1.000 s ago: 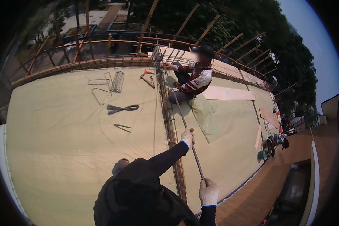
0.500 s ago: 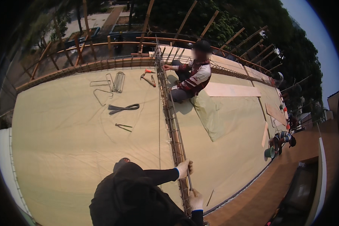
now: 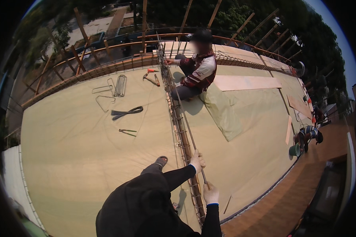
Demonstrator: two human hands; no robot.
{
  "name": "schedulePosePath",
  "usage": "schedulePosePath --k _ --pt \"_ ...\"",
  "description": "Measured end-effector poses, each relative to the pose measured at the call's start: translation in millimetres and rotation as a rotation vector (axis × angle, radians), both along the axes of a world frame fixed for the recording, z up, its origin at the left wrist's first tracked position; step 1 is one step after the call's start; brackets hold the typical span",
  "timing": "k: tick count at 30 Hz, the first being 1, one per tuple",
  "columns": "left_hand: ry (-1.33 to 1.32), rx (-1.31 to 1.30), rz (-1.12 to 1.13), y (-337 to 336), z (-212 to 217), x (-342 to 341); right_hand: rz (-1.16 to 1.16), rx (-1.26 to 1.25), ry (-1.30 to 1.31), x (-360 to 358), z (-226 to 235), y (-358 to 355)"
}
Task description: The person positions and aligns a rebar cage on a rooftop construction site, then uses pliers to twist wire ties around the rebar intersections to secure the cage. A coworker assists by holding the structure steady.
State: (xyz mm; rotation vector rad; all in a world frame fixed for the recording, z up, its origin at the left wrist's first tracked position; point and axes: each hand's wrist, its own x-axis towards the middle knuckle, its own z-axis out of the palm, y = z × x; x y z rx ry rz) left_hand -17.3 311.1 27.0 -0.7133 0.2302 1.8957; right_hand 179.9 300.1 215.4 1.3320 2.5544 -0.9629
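Note:
Both my hands wear pale work gloves and are closed round a long steel reinforcing bar (image 3: 190,132). My left hand (image 3: 197,162) grips it farther out, and my right hand (image 3: 211,193) holds it closer to me, near the bottom of the view. The bar runs away from me along the right side of a narrow rebar cage (image 3: 184,148) set in a slot between the sheeted panels. At the cage's far end squats a co-worker (image 3: 199,71), one hand touching the steel there. My sandalled foot (image 3: 161,161) stands left of the cage.
On the left sheeting (image 3: 79,146) lie pincers (image 3: 127,132), a bundle of tie wire (image 3: 126,113), bent steel stirrups (image 3: 120,86) and a hammer (image 3: 149,80). Boards (image 3: 245,82) and a folded sheet (image 3: 223,118) lie right. Another person (image 3: 307,136) bends by a green bucket (image 3: 294,149) near the edge.
My hands and the bar have moved forward, away from me, along the cage. My foot now shows more fully beside the cage. The view has shifted slightly; the co-worker still squats at the far end.

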Motion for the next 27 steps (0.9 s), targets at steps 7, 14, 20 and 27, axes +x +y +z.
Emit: schedulePosePath --k 7,14,20,27 --pt "-0.028 -0.130 -0.021 34.9 -41.7 -68.8 -0.129 -0.139 -0.058 -30.6 -40.8 44.1" --pt "0.026 -0.290 -0.075 73.2 -84.2 -81.1 -0.295 0.073 -0.401 129.5 -39.0 18.5" --pt "0.183 -0.501 -0.127 100.6 -150.9 -53.9 -0.320 0.007 -0.371 152.3 -48.2 51.2" --pt "0.249 -0.879 -0.082 138.4 -196.6 -91.6 -0.169 0.046 -0.256 141.2 -100.6 78.7"
